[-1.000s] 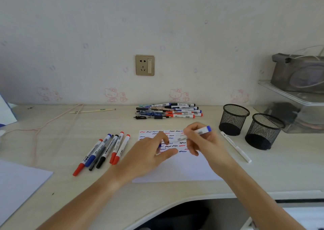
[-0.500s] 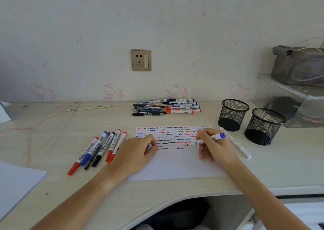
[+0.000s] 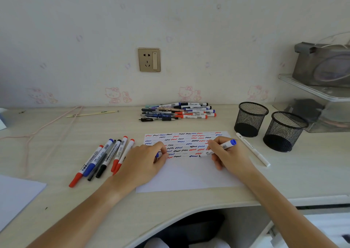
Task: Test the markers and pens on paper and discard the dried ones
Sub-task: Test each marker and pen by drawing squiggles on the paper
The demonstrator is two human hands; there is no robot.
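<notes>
Right hand grips marker; left hand pinches cap

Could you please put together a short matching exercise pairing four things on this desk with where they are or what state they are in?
Things:
1. blue marker
2. blue cap
3. white pen
4. mesh cups

States:
A. lying on the desk right of the paper
B. standing empty
C. held in the left hand
D. held in the right hand, tip on the paper

Pairs: 1-D, 2-C, 3-A, 4-B
</notes>
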